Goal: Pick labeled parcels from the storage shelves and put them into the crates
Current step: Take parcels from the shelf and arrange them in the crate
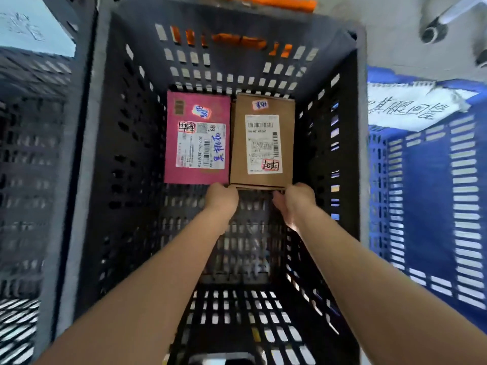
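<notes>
Both my arms reach down into a deep black perforated crate. A brown cardboard parcel with a white shipping label lies flat at the far end of the crate floor. My left hand holds its near left corner and my right hand holds its near right corner; the fingertips are hidden under the edge. A pink parcel with a white label and blue handwriting lies flat right beside it on the left, touching it.
A blue slatted crate with a handwritten paper sheet stands to the right. Another dark crate stands to the left. An orange item shows behind the black crate's far wall. A chair caster sits on the floor, top right.
</notes>
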Action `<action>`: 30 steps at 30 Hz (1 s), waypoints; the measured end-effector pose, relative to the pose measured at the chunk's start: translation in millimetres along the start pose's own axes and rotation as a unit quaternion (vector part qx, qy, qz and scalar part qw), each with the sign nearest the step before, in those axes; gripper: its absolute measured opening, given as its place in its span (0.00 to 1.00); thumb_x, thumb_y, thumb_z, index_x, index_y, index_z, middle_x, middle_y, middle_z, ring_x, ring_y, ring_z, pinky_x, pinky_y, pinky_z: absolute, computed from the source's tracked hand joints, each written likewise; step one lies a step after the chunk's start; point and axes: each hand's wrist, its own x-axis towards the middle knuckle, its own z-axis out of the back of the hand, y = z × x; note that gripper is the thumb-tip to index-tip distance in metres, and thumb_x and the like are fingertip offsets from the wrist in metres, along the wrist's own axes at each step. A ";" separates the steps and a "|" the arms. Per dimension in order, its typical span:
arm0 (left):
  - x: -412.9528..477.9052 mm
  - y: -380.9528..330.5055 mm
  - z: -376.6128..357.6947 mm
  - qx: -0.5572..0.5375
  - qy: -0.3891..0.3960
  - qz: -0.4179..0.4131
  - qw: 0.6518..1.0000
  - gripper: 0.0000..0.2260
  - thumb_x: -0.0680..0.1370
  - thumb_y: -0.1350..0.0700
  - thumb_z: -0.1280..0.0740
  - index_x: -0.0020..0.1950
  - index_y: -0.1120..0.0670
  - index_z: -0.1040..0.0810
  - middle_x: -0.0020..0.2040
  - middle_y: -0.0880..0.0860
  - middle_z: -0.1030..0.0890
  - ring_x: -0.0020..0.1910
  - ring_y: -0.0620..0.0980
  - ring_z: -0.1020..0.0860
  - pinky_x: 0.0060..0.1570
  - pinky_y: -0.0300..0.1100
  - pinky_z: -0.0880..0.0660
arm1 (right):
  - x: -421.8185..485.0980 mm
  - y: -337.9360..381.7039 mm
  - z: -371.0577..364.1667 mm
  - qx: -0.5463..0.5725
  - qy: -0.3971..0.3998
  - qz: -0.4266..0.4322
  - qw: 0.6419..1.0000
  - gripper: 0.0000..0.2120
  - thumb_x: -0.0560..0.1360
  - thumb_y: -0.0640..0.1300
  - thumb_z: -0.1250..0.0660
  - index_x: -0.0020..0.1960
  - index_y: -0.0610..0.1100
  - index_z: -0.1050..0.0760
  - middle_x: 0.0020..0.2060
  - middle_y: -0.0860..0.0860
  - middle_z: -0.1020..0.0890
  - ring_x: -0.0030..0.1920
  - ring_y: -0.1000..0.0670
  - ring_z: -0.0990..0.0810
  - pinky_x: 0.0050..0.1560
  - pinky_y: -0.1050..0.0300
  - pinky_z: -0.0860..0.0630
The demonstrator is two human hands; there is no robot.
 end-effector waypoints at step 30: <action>-799.8 56.8 469.4 -0.390 -0.333 -0.241 0.824 0.08 0.73 0.53 0.32 0.33 0.52 0.24 0.37 0.54 0.23 0.41 0.51 0.27 0.42 0.45 0.32 | -864.4 20.5 11.5 -0.343 0.506 0.460 0.644 0.02 0.75 0.42 0.33 0.44 0.47 0.24 0.46 0.42 0.18 0.50 0.44 0.19 0.57 0.46 0.24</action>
